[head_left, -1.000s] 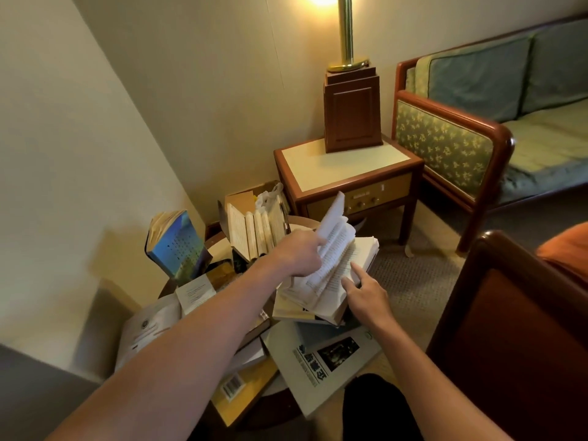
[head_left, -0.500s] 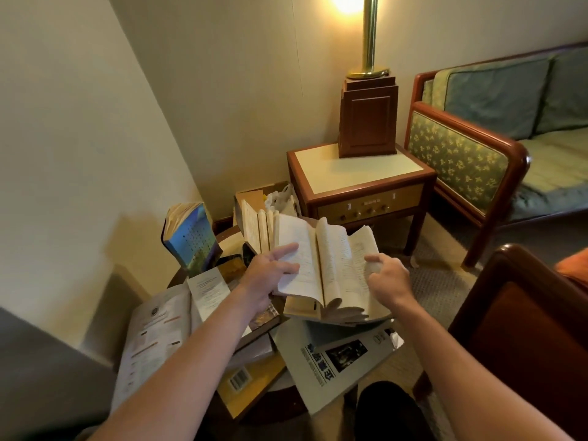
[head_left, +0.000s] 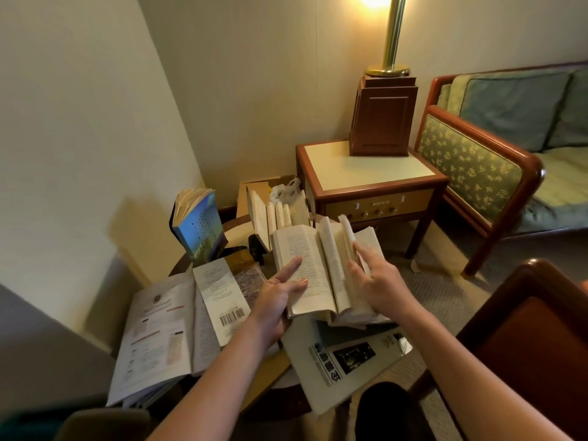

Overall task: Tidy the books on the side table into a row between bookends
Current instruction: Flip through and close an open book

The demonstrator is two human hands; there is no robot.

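Note:
An open paperback (head_left: pixel 313 265) lies on a pile at the middle of the round side table (head_left: pixel 237 229). My left hand (head_left: pixel 278 297) holds its left edge, fingers spread over the left page. My right hand (head_left: pixel 377 280) pinches a few upright pages on the right side. Behind it several pale books (head_left: pixel 276 218) stand in a row against a black bookend (head_left: pixel 257 249). A blue-covered book (head_left: pixel 199 226) stands upright at the table's back left. Flat on the table lie a large white booklet (head_left: pixel 156 332), a barcoded book (head_left: pixel 222 294) and a grey magazine (head_left: pixel 346 361).
A square wooden end table (head_left: pixel 369 176) carries a brass lamp on a wooden base (head_left: pixel 383 116). A cardboard box (head_left: pixel 254 190) with a plastic bag sits behind the row. A green sofa (head_left: pixel 483 160) is at right, a brown armchair (head_left: pixel 534 338) at lower right.
The paperback has gone from half-folded with fanned pages to lying open. My left hand moved down onto its left page, and my right hand now lifts pages at the right.

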